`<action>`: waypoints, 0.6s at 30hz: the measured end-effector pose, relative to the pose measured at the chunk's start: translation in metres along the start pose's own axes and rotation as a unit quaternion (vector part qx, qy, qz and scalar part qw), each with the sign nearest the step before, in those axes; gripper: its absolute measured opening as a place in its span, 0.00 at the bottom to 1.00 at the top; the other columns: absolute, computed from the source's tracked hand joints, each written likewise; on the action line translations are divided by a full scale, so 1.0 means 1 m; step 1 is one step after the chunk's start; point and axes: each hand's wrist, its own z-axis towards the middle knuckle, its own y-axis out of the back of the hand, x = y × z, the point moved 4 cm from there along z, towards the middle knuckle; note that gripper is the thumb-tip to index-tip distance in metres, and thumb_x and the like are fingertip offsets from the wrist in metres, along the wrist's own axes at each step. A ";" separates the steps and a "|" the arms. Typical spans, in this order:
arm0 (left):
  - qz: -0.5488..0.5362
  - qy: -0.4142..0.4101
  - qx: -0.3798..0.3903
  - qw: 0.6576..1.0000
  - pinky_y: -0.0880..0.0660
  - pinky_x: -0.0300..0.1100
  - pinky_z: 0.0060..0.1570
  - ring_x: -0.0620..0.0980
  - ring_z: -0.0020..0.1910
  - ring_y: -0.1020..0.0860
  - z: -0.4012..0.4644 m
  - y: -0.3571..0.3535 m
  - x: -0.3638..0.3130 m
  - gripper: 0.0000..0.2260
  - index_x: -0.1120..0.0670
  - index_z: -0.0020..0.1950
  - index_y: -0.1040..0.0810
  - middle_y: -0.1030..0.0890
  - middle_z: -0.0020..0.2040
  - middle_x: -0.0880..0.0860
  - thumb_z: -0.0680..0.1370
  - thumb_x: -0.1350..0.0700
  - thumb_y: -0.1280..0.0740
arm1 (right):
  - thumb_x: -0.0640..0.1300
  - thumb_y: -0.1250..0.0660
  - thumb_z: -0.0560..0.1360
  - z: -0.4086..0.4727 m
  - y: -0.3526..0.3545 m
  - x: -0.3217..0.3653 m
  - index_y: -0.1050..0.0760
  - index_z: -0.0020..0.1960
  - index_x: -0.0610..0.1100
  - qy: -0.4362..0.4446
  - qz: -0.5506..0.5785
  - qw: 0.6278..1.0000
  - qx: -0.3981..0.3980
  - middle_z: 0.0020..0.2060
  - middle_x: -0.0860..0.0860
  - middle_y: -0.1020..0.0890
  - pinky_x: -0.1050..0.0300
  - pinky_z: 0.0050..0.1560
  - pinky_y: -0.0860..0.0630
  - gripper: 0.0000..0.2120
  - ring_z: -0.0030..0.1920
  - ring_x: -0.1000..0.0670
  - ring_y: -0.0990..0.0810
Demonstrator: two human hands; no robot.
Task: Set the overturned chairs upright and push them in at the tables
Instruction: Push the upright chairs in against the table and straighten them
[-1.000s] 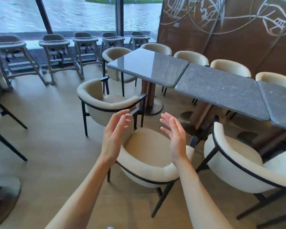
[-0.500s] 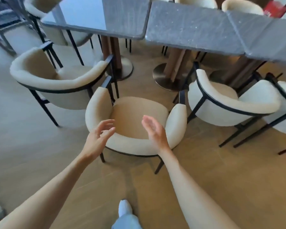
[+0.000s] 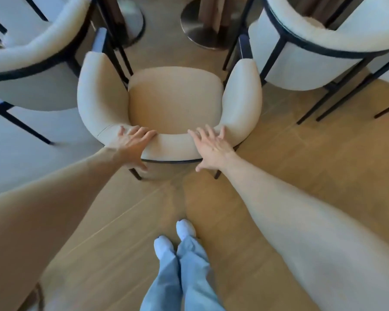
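A cream upholstered armchair (image 3: 175, 99) with black metal legs stands upright on the wooden floor right in front of me, its open side facing the table bases. My left hand (image 3: 133, 147) lies on the left part of its curved backrest, fingers over the top and thumb down the back. On the right part of the same backrest, my right hand (image 3: 211, 149) rests the same way with its fingers spread. Both hands touch the chair.
Two matching armchairs stand upright close on either side, the left chair (image 3: 32, 52) and the right chair (image 3: 323, 41), their legs near the middle chair's arms. Round metal table bases (image 3: 202, 30) sit just beyond. My feet (image 3: 164, 245) are on the floor behind the chair.
My view tilted down and I stepped closer. Both hands came down from the air in front of me onto the chair's backrest.
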 end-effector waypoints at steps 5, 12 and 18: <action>0.056 -0.003 -0.029 0.998 0.41 0.72 0.67 0.55 0.73 0.36 0.016 -0.013 0.002 0.50 0.49 0.79 0.47 0.35 0.74 0.50 0.65 0.37 0.25 | 0.57 0.20 0.64 0.022 -0.010 0.000 0.45 0.77 0.47 0.013 0.021 0.999 -0.030 0.71 0.45 0.32 0.23 0.70 0.48 0.52 0.72 0.40 0.34; 0.081 -0.020 -0.019 0.996 0.36 0.75 0.63 0.57 0.67 0.29 0.034 0.010 0.002 0.43 0.50 0.76 0.43 0.28 0.66 0.52 0.68 0.41 0.26 | 0.58 0.21 0.64 0.038 0.000 -0.023 0.43 0.76 0.50 0.055 -0.001 0.997 -0.048 0.66 0.48 0.30 0.31 0.67 0.41 0.48 0.66 0.43 0.32; 0.055 -0.019 -0.020 0.998 0.34 0.73 0.62 0.57 0.64 0.29 0.069 0.031 0.014 0.42 0.50 0.74 0.40 0.26 0.62 0.51 0.66 0.41 0.24 | 0.59 0.22 0.66 0.064 0.024 -0.048 0.43 0.76 0.49 0.044 -0.016 0.998 -0.047 0.66 0.47 0.29 0.34 0.68 0.39 0.47 0.66 0.43 0.31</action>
